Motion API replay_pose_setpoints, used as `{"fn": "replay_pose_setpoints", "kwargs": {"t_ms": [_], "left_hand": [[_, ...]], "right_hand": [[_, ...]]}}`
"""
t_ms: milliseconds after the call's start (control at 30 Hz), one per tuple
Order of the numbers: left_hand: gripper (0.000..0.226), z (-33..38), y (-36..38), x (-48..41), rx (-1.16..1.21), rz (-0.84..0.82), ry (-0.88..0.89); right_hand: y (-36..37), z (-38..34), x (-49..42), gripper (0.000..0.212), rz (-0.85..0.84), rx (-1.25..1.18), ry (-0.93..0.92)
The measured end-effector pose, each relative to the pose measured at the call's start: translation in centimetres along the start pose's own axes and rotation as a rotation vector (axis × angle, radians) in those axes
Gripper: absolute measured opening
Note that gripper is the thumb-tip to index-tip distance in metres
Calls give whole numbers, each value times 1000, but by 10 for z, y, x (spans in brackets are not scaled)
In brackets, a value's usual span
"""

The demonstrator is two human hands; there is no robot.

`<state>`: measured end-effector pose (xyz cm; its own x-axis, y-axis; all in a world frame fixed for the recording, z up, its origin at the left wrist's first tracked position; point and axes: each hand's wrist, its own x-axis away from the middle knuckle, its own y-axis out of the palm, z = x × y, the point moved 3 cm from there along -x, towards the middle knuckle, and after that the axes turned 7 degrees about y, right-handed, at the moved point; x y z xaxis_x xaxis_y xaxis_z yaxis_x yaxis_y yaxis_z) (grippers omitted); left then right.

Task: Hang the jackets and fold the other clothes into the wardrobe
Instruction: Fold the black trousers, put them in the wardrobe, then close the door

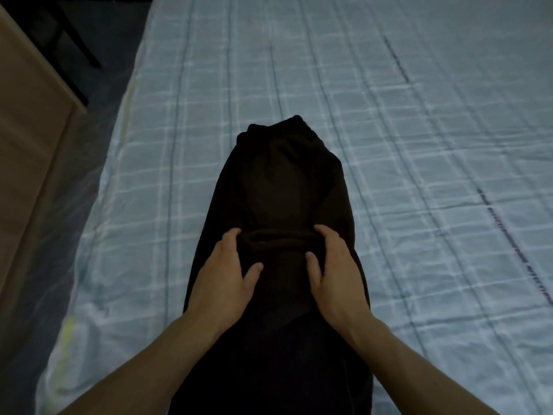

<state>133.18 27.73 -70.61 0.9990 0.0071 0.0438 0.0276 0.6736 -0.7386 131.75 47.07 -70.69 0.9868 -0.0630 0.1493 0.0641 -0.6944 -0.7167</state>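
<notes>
You are mid-fold on the dark garment (284, 181), laid lengthwise on the bed (389, 130): left hand (224, 277) and right hand (335, 274) each pinch its raised ridge, which, in my judgement, next wants carrying forward evenly, edges kept square.

We see one garment (278, 181), black or very dark brown, plain and soft; what kind it is we cannot tell. It lies on the bed (389, 115) as a long strip, running from 6 o'clock at the lower edge of the view up toward 12. It narrows to a bunched, rounded far end near the middle. About halfway along, a raised fold crosses it from 9 to 3, gripped at its ends by our left hand (221, 274) and right hand (335, 271).
</notes>
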Motion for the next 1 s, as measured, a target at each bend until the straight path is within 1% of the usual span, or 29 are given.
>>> {"fn": "replay_pose_setpoints", "kwargs": {"t_ms": [67,167,233,267,300,333,367,433,467,500,567,600,667,700,767,833,867,933,1000], "left_hand": [[69,-4,6,1,-7,-6,-41],[70,-1,3,1,11,19,-34],[71,1,-3,6,80,46,-33],[71,3,-6,9,130,60,-37],[70,6,-11,13,195,69,-38],[66,9,-17,17,285,73,-39],[57,13,-23,20,392,72,-42],[31,21,-36,25,604,66,-43],[24,24,-43,28,670,61,-41],[29,27,-50,31,694,51,-28],[46,30,-60,40,711,13,-27],[55,31,-63,45,721,-17,-55],[70,31,-69,54,742,-119,-126],[74,31,-73,55,756,-196,-160],[75,29,-79,53,774,-370,-247],[62,31,-79,43,759,-499,-368],[54,30,-76,36,734,-504,-428],[46,26,-62,18,618,-394,-522],[52,25,-41,0,541,-312,-541]], "right_hand": [[5,-1,-2,45,11,20,-3],[1,-3,-1,47,13,-11,13],[-5,-2,2,57,-9,-97,38],[-9,-2,4,66,-35,-169,64],[-14,-3,6,75,-66,-251,101],[-20,-4,8,78,-97,-331,142],[-26,-6,10,74,-130,-403,172],[-36,-9,21,46,-222,-556,187],[-40,-12,29,34,-278,-629,174],[-43,-16,38,29,-315,-672,150],[-51,-20,56,29,-346,-683,106],[-54,-22,65,30,-368,-682,89],[-62,-28,81,31,-445,-686,52],[-66,-32,89,31,-490,-687,30],[-74,-37,102,33,-565,-679,-11],[-78,-39,111,36,-607,-621,-46],[-78,-39,115,37,-616,-581,-58],[-76,-37,120,39,-624,-542,-59],[-74,-33,124,39,-625,-550,-42]]}}
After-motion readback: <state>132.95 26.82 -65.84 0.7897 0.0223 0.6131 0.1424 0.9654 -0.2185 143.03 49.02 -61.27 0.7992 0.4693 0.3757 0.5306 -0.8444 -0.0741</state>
